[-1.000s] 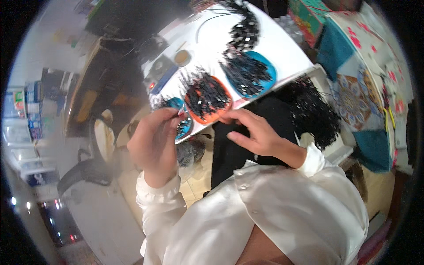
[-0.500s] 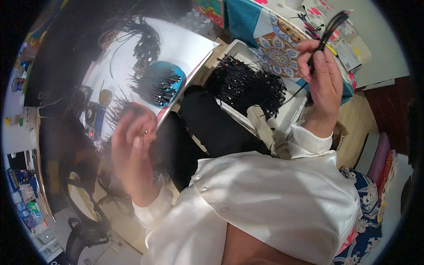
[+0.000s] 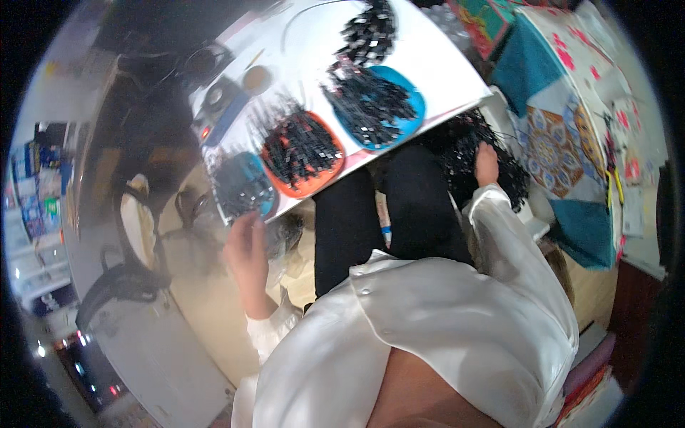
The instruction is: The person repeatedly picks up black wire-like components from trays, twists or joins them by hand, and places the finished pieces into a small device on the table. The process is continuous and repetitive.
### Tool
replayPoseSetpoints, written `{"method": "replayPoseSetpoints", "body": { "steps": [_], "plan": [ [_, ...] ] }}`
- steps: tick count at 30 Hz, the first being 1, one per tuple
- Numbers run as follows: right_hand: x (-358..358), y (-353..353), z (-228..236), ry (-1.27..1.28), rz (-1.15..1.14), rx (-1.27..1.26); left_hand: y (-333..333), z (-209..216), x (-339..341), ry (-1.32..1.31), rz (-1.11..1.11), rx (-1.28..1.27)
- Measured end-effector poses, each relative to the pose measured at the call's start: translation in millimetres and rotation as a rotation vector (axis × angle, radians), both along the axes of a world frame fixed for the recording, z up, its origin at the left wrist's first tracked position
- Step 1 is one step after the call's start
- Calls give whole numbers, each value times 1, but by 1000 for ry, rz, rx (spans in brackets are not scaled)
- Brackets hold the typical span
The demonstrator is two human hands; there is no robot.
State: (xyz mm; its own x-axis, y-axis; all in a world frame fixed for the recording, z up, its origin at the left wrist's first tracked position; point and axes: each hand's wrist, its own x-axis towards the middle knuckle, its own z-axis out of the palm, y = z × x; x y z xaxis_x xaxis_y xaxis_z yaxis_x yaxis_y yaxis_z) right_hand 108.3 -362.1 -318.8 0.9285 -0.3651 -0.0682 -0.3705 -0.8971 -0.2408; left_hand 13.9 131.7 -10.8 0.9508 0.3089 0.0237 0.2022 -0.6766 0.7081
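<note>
My left hand [image 3: 246, 248], somewhat blurred, is held at the near left edge of the white table, fingers loosely apart. Just beyond its fingertips is a blue tray [image 3: 265, 203] with short dark-tipped leads in it. My right hand [image 3: 486, 165] reaches down to a heap of thin black cables [image 3: 460, 146] in a white box [image 3: 544, 214] to the right of my knees. Its fingertips are partly lost against the black cables, so its grip is hidden. An orange tray [image 3: 303, 190] and a larger blue tray [image 3: 419, 107] also carry bunches of black leads.
A loose bunch of black leads [image 3: 367, 32] lies at the table's far side. A device with a red light [image 3: 214, 118] and a small round pot [image 3: 257, 80] stand at its left. A patterned cloth [image 3: 549, 153] covers a surface at right. A pen [image 3: 384, 221] lies between my legs.
My right hand has come down from its raised place with the black cables to the box. My left hand has lowered toward the table edge. The view has turned, showing more of the trays.
</note>
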Motion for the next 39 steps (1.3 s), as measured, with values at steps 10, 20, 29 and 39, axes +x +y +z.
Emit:
{"method": "replayPoseSetpoints", "body": {
  "steps": [10, 20, 29, 39],
  "plan": [
    [-10, 81, 201, -572, 114, 457, 34, -29, 82, -139, 127, 618],
    [31, 291, 286, -358, 792, 418, 46, -45, 100, -75, 288, 583],
    [41, 345, 265, -223, 788, 204, 68, -40, 83, -246, 207, -507],
    [43, 349, 263, -217, 806, 252, 62, -27, 78, -28, 122, -1038]
  ]
}}
